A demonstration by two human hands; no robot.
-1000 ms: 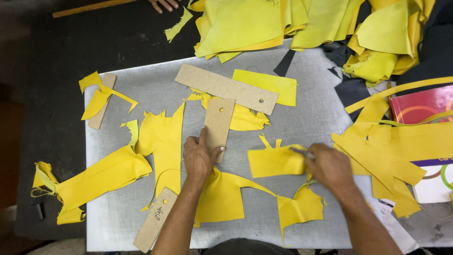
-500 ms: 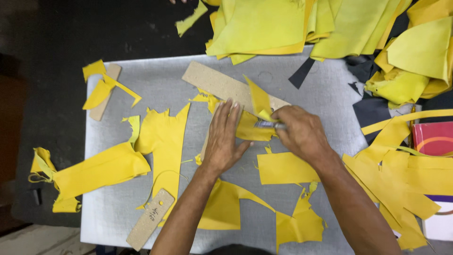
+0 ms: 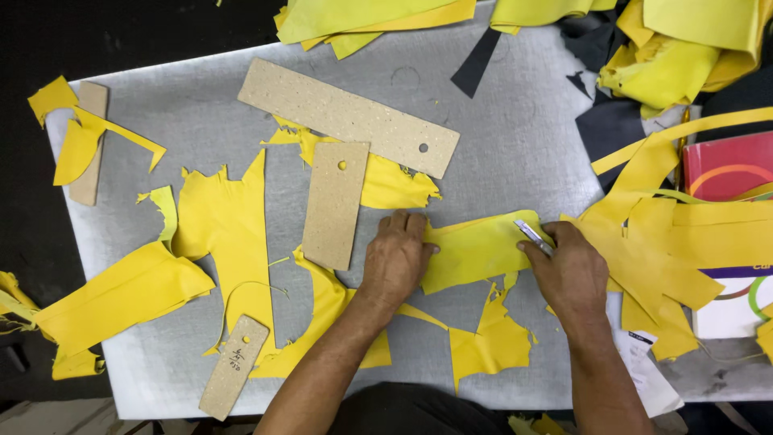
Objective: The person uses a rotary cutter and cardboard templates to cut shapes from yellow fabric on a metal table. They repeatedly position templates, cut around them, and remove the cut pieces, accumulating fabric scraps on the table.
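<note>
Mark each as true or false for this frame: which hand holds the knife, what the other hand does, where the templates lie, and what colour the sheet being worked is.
1. The right hand holds a small metal knife. True.
2. The left hand is lifted clear of the table. False: it presses flat on the yellow piece.
3. The long cardboard template lies above a shorter one. True.
4. The piece being worked is red. False: it is yellow.
5. The metal table is bare. False: yellow scraps cover much of it.

A grey tabletop [image 3: 515, 153] carries yellow leather scraps [image 3: 225, 234] across its middle. Cardboard templates [image 3: 348, 117] lie toward 12 o'clock, yellow sheets [image 3: 370, 16] beyond; a red box [image 3: 729, 165] sits at 3 o'clock.
</note>
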